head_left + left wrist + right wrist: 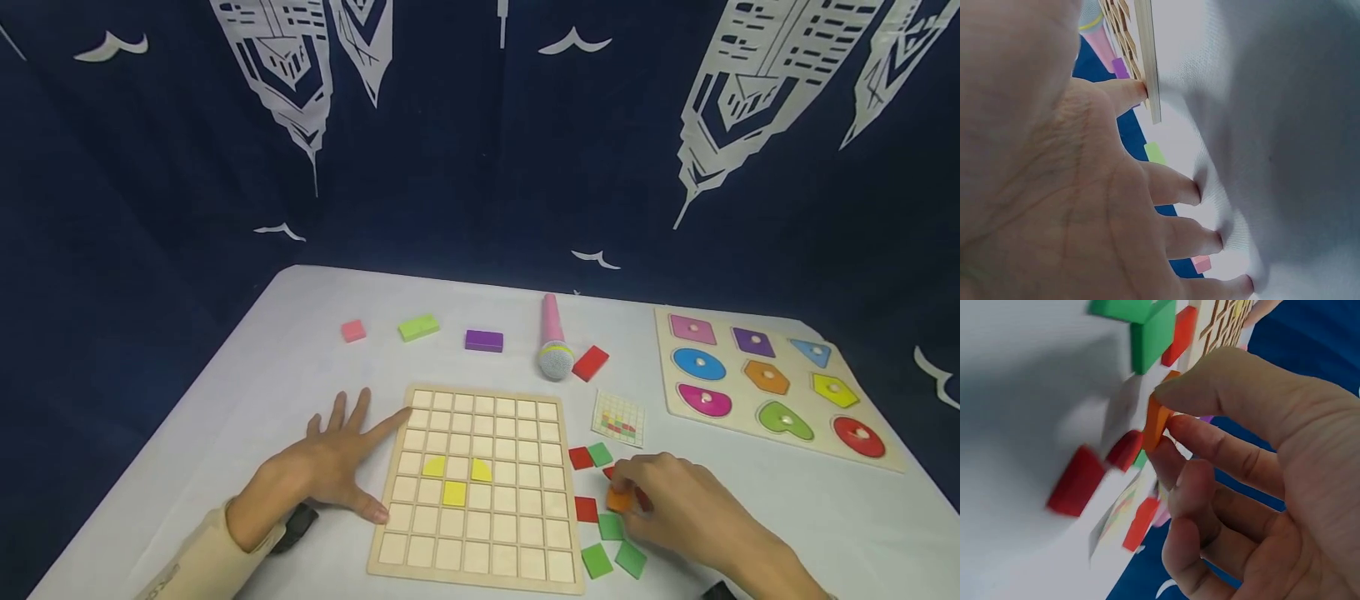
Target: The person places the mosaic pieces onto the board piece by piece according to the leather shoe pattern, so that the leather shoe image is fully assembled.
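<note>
My right hand point(678, 504) pinches an orange tile point(1158, 417) between thumb and fingers, just above the table at the right of a wooden grid board point(480, 582). With its fingers spread, my left hand point(330, 467) touches the board's left edge with thumb and index finger; its other fingertips rest on the cloth in the left wrist view. Two yellow corner-cut tiles point(434, 466) and a yellow square tile point(453, 493) sit in the grid. Beside the right hand lie green tiles point(597, 561) and red tiles point(586, 509), some partly hidden by it.
A small pattern card point(618, 418) lies beyond the right hand. Farther back are a pink toy microphone point(552, 333) and red point(591, 363), purple point(484, 341), lime point(418, 327) and pink point(353, 331) blocks. A knobbed shape puzzle point(727, 425) lies at the right.
</note>
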A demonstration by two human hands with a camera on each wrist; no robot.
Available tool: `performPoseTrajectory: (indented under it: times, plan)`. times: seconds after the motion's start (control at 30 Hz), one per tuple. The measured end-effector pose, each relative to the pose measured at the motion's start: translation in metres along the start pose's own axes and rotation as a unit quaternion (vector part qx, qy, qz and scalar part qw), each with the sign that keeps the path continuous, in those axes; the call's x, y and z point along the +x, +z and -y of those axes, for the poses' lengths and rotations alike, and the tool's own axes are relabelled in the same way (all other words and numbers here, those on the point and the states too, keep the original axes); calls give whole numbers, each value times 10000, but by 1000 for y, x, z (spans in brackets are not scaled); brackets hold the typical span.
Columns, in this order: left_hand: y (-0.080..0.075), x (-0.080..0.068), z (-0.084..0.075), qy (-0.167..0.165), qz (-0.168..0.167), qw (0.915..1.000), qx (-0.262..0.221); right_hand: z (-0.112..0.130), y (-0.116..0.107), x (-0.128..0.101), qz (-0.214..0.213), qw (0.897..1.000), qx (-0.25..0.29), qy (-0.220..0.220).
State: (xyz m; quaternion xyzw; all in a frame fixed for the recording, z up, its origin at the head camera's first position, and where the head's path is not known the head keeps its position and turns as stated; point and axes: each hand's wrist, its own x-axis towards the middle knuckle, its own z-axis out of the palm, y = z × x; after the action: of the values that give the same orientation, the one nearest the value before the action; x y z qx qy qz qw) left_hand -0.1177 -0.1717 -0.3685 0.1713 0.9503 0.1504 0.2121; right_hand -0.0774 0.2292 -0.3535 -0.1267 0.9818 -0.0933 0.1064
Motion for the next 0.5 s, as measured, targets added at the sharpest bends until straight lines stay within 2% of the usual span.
performPoseTrajectory:
  times: [0.1,0.2,0.27,0.5]
  plan:
    - [0,0,0,-7,6,10000,-11,14,-3,8,-216,9979,20,-609]
    - [0,0,1,-34,7,10000,-19,30,-2,20,-375,9892,133,-1409]
    - [0,-1,1,-40,5,10000,-13,43,-1,31,-400,9829,203,-1787]
    - [0,1,1,-10,-7,10000,12,92,2,61,-266,9675,290,-2497]
